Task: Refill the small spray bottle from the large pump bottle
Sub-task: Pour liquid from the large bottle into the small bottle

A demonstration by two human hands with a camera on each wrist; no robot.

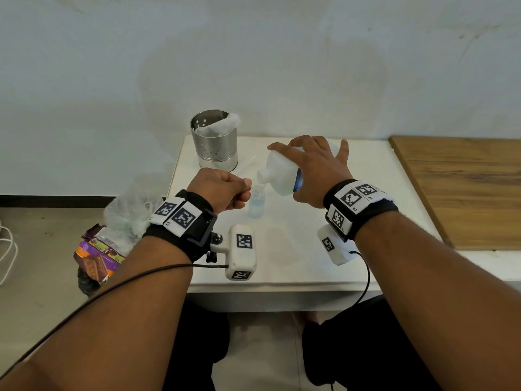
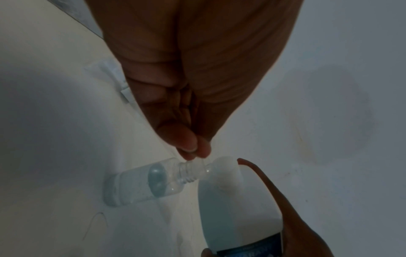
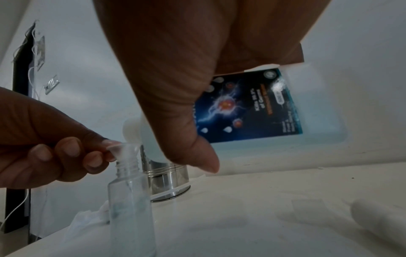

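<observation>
The small clear spray bottle (image 1: pixel 256 205) (image 2: pixel 140 184) (image 3: pixel 129 208) stands uncapped on the white table (image 1: pixel 282 263), partly filled with pale liquid. My left hand (image 1: pixel 245 185) (image 2: pixel 194 151) (image 3: pixel 103 153) pinches a small clear funnel (image 3: pixel 124 149) seated in its neck. My right hand (image 1: pixel 310 165) (image 3: pixel 175 87) grips the large white bottle (image 1: pixel 279 170) (image 2: pixel 230 208) (image 3: pixel 252 107) with the blue label, its pump off. That bottle is tilted down to the left, with its open neck right over the funnel.
A perforated steel cup (image 1: pixel 215 139) (image 3: pixel 167 180) with white cloth in it stands just behind the bottles. A small white part (image 2: pixel 114 76) lies on the table near my left hand. A wooden board (image 1: pixel 465 187) borders the right. Bags and wrappers (image 1: pixel 112 235) lie on the floor at left.
</observation>
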